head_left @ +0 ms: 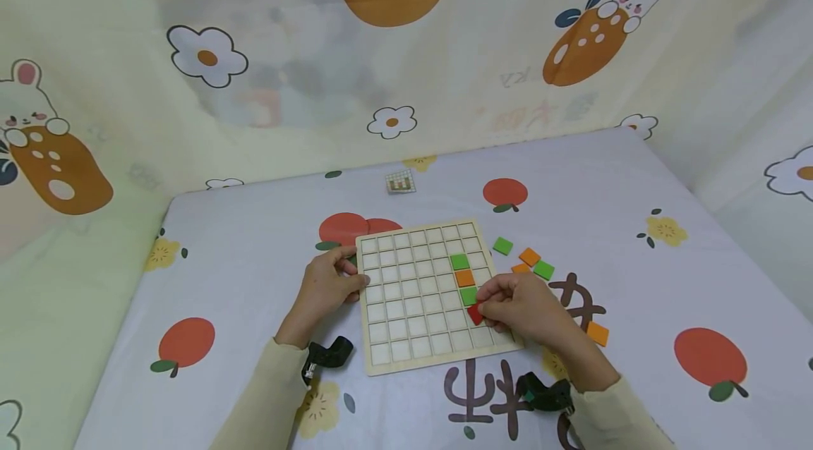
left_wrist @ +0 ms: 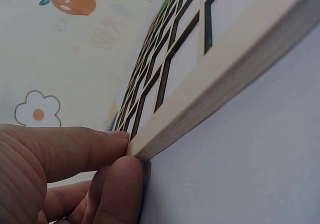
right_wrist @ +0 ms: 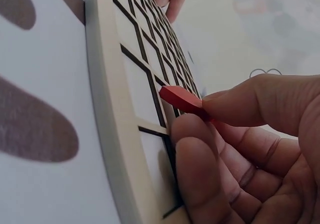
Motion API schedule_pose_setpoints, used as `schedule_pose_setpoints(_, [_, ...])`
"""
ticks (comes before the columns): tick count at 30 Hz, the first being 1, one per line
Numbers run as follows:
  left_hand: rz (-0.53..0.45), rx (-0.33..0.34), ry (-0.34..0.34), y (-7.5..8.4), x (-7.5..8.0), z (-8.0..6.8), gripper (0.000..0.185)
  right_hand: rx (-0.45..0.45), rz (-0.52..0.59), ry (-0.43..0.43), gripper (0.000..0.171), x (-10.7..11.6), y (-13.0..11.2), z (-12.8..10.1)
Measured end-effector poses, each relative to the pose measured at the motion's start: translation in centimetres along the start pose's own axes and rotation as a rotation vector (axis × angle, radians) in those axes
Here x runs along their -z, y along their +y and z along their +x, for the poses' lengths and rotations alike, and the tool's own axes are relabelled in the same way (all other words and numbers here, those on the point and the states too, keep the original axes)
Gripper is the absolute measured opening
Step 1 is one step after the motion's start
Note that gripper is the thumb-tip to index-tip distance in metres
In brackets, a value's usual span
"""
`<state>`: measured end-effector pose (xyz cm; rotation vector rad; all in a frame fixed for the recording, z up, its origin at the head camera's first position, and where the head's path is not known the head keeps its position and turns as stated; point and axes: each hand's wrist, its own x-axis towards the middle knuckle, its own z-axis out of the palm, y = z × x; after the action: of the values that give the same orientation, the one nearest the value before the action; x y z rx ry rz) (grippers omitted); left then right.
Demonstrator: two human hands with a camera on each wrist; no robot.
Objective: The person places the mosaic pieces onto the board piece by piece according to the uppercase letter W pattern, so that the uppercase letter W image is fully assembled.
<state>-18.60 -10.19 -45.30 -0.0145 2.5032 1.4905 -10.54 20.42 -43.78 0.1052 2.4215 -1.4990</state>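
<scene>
A light wooden grid board [head_left: 396, 309] lies on the cloth, turned slightly. My left hand [head_left: 324, 288] grips its left edge; the left wrist view shows the thumb on the rim [left_wrist: 165, 124] and a finger against the side. Between thumb and fingers, my right hand [head_left: 530, 305] pinches a red square tile [head_left: 475, 314]. That tile is tilted over the cells in the right wrist view. Just above it on the board sit a green tile [head_left: 468, 295], an orange tile [head_left: 465, 278] and another green tile [head_left: 459, 262], in one column. The right hand hides some right-hand cells.
Right of the board lie loose tiles: a green one [head_left: 502, 246], an orange one [head_left: 530, 257], another green one [head_left: 543, 269] and a separate orange one [head_left: 598, 333]. Behind the board is a small card with a grid pattern [head_left: 400, 183]. A printed curtain [head_left: 305, 83] hangs beyond the table.
</scene>
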Motion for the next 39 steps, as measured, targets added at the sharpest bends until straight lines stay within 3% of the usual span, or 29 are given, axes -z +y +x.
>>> schedule_pose_setpoints(22, [-0.022,-0.025,-0.010,-0.31,0.15,0.11,0.060,-0.010,-0.123,0.103,0.003,-0.79,-0.65,-0.11])
schedule_pose_setpoints(31, [-0.019,-0.028,-0.013,-0.19,0.14,0.03,0.060,0.000,-0.202,0.126,0.004,-0.94,-0.75,-0.14])
schedule_pose_setpoints(39, [-0.020,-0.026,-0.011,-0.19,0.17,0.00,0.060,0.013,-0.204,0.115,0.004,-0.91,-0.55,-0.02])
